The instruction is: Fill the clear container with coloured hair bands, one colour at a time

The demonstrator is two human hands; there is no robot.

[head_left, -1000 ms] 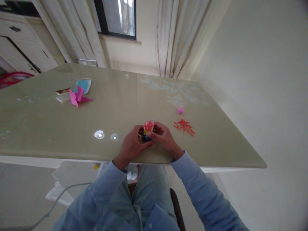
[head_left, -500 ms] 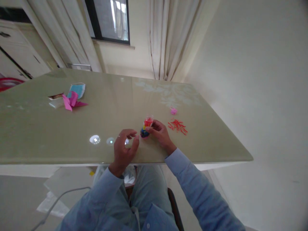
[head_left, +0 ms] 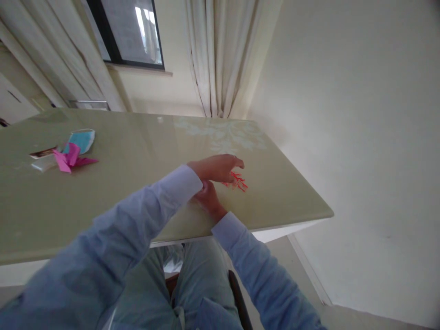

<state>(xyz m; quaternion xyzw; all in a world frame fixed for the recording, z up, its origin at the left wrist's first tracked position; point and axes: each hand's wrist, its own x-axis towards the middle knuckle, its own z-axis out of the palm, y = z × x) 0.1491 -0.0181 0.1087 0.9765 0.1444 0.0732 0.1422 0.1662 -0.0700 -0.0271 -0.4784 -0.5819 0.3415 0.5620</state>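
My left hand (head_left: 218,168) reaches across to the right, over the edge of a loose pile of thin red pieces (head_left: 239,182) on the table. Its thumb and fingers are apart, and nothing shows between them. Just below the left wrist is my right hand (head_left: 209,198), low over the table. The left forearm and cuff cover most of its fingers, so its grip cannot be made out. No part of the jar of coloured pieces shows, nor does the small pink item.
On the table (head_left: 137,183), at the left, lie a pink folded paper (head_left: 71,157), a blue face mask (head_left: 80,140), a small dark picture card (head_left: 43,153) and a clear packet (head_left: 44,163). A wall (head_left: 343,137) stands to the right.
My left hand has moved right, crossing over my right hand to the red pieces. The jar and small pink item have gone out of sight. The view has turned to the right.
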